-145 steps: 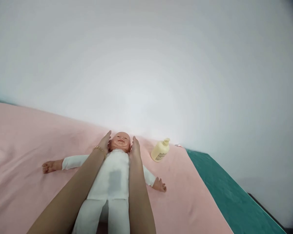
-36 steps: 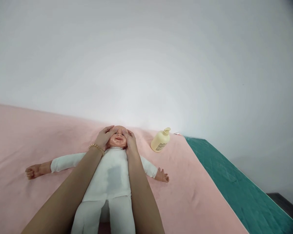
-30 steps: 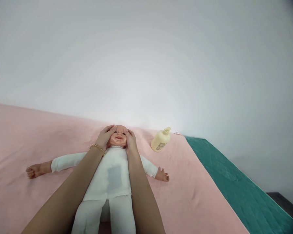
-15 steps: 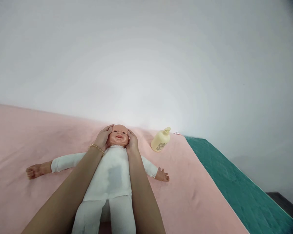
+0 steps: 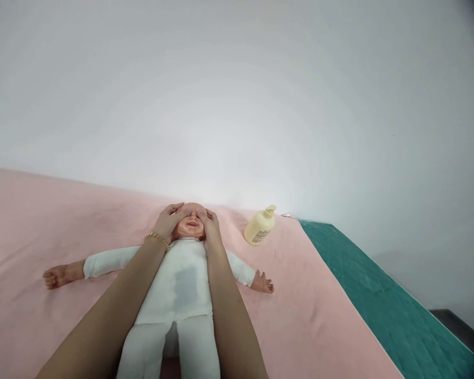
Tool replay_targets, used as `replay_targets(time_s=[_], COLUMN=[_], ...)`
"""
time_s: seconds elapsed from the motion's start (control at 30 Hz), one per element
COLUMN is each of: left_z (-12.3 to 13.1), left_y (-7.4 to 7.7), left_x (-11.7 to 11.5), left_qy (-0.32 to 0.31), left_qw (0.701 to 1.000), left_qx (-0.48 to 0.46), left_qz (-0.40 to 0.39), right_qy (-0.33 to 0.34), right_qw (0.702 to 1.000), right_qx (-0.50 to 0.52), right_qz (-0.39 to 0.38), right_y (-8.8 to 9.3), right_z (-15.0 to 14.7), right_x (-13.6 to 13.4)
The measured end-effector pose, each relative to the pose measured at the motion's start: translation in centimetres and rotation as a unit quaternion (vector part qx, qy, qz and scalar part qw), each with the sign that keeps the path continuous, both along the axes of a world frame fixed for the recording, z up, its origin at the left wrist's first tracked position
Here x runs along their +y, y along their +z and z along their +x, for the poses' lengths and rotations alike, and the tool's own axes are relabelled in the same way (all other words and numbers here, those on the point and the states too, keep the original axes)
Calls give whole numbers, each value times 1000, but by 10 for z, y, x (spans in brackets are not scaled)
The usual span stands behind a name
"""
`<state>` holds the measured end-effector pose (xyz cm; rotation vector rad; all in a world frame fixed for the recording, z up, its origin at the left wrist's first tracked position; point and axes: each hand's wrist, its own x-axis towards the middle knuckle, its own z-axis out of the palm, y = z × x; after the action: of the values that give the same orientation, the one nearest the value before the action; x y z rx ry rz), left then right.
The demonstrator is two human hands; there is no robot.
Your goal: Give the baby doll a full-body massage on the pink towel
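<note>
A baby doll (image 5: 189, 271) in a white cloth suit lies on its back, arms stretched out to both sides. My left hand (image 5: 168, 221), with a gold-coloured bracelet at the wrist, cups one side of the doll's head. On the other side, my right hand (image 5: 212, 226) holds the head in the same way. Both thumbs rest over the doll's eyes, while its mouth stays visible between them. The fingers behind the head are partly hidden. My forearms run along either side of the doll's body.
A pale yellow pump bottle (image 5: 258, 228) stands to the right of the doll's head. Under everything is a pink sheet (image 5: 308, 300), with a green quilted surface (image 5: 383, 305) beyond its right edge. A plain white wall (image 5: 237, 105) rises behind.
Both thumbs have moved inward from the sides of the head onto the doll's eyes. My hands still hold the head, and the doll and bottle have stayed in place.
</note>
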<state>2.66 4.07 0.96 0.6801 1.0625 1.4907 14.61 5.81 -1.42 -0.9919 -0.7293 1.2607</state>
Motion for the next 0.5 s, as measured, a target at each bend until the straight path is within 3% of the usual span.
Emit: replay_targets(time_s=[0.33,0.5], left_z=[6,1], left_y=[7,13], left_x=[-4,-9], left_qy=[-5,-39], left_qw=[999,996], left_qx=[-35,-73], left_qz=[-4,-20], right_qy=[-14,-5], right_qw=[999,998], right_qx=[-12,55], right_qz=[-32,-42], right_y=[1,-2], right_z=[0,-1], right_x=[3,6])
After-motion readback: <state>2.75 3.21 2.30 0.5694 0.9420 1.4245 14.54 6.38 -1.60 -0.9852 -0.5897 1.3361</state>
